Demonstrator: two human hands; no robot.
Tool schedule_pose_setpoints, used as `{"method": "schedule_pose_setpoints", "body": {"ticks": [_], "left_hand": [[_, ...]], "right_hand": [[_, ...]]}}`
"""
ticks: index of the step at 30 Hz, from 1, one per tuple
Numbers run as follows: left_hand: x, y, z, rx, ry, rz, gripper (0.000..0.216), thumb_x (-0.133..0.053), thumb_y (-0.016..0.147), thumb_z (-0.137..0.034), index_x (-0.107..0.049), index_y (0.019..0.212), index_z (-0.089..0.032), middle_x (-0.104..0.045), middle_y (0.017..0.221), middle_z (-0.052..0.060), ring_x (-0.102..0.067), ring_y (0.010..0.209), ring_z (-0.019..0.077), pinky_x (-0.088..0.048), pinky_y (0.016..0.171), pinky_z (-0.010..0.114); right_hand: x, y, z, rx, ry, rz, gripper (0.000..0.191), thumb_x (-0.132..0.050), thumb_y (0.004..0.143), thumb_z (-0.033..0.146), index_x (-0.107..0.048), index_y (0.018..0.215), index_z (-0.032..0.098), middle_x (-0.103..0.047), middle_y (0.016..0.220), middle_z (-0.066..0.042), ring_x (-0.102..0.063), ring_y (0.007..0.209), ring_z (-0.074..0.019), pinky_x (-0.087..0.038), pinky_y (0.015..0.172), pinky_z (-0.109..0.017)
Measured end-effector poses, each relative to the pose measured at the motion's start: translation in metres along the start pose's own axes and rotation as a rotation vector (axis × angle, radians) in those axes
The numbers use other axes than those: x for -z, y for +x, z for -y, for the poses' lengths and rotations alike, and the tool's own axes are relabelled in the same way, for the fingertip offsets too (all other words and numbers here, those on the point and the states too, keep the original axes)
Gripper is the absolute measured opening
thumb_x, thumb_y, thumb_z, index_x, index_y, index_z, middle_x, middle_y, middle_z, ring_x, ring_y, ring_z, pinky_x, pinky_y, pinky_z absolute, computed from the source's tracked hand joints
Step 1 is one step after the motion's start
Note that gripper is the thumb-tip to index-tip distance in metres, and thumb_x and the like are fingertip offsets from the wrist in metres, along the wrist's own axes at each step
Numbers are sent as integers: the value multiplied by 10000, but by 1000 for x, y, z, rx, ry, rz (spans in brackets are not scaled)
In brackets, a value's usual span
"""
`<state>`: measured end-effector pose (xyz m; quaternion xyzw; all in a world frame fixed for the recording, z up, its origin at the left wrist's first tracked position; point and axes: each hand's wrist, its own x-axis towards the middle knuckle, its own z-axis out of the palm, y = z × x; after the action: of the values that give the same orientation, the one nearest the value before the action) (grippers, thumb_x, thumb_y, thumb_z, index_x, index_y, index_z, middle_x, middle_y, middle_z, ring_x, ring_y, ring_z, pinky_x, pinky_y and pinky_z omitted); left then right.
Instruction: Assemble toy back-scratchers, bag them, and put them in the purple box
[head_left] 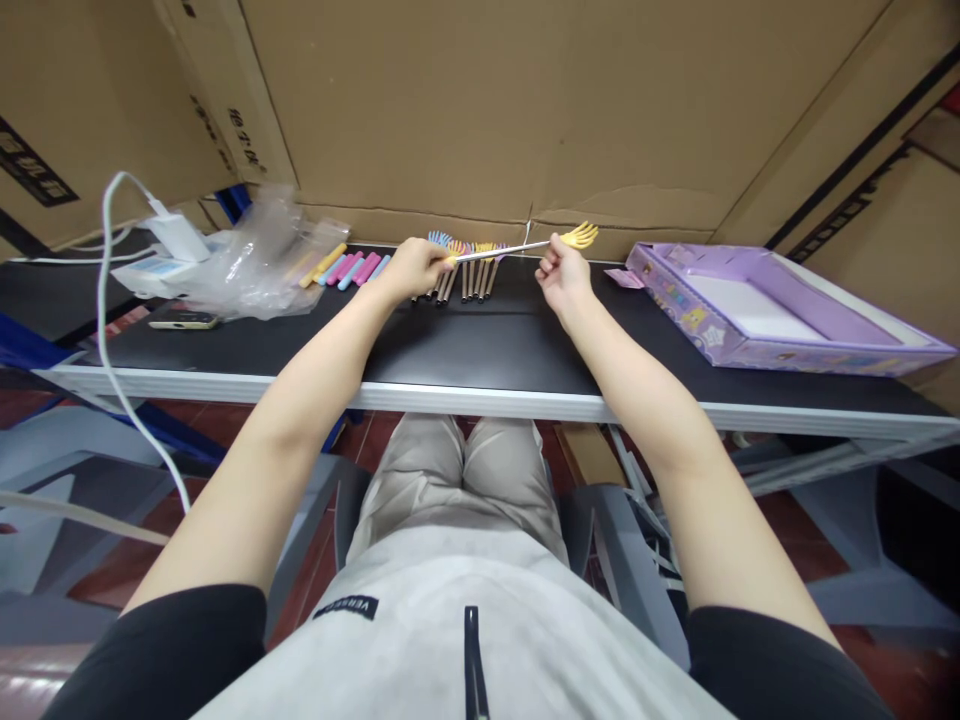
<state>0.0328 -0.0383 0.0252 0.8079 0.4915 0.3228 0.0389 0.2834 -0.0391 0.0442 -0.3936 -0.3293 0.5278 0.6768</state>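
A telescopic back scratcher (510,249) with a yellow claw head and a thin metal rod is stretched out between my two hands, above the tabletop. My left hand (414,268) is closed round its yellow handle end, most of which my fingers hide. With thumb and fingers my right hand (564,274) pinches the rod just below the claw. Behind and under the rod lies a row of short back scratchers (474,280) with blue, pink, yellow and purple heads, their dark ends towards me. Left of my left hand are several coloured tubes (352,270) in yellow, pink and blue.
Clear plastic bags (262,265) lie on the left, beside a phone-like device (183,320) and a white charger (178,236) with a cable hanging over the table edge. An open purple box (720,345) stands on the right. A cardboard wall (525,110) rises behind the table.
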Motion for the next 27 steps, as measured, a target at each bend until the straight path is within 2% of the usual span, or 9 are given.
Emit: {"method": "schedule_pose_setpoints", "body": {"ticks": [5,9,13,17,21,23,27], "left_hand": [[-13,3,-15,21,9,-4,306,-652,965,-304,-582,674,-241,-522,649,41,-573,797,260,-415,807,405],[-15,5,-12,28,-31,-2,268,-661,959,-278,-619,698,-236,-545,656,41,-582,816,264,-421,818,403],[-11,7,-10,11,-58,-29,228,-650,965,-270,-669,742,-226,-576,674,39,-582,837,258,-416,826,393],[1,8,-8,64,-32,-55,160,-654,961,-241,-728,824,-201,-673,788,73,-609,898,264,-405,860,397],[23,1,2,143,-25,-81,132,-657,983,-246,-772,943,-196,-741,911,89,-634,1012,287,-393,921,408],[35,-6,6,208,-2,-82,141,-654,1017,-250,-777,985,-190,-728,882,62,-630,1023,275,-378,960,418],[55,-20,14,307,63,-45,187,-621,1096,-232,-782,1081,-139,-611,734,-22,-573,977,213,-290,1122,477]], "right_hand": [[-10,-9,-11,-8,-23,70,654,-929,904,511,-355,742,242,-314,529,131,-312,446,-55,-287,439,-185],[-9,-2,-14,5,-7,94,680,-957,873,537,-358,744,242,-303,547,131,-310,445,-47,-291,430,-183],[-10,6,-16,43,20,115,644,-937,904,541,-387,744,246,-327,570,120,-306,466,-44,-296,422,-170],[-10,15,-10,115,14,118,623,-900,947,496,-370,730,249,-322,604,104,-349,488,-59,-341,451,-196],[4,33,11,134,51,17,588,-859,989,357,-361,700,239,-275,594,102,-305,484,-62,-336,452,-186],[18,45,23,152,48,-26,615,-871,967,287,-327,684,230,-264,586,99,-285,480,-62,-335,448,-178],[48,64,40,176,1,-106,655,-861,959,249,-279,660,223,-244,563,106,-283,459,-60,-321,460,-179]]}}
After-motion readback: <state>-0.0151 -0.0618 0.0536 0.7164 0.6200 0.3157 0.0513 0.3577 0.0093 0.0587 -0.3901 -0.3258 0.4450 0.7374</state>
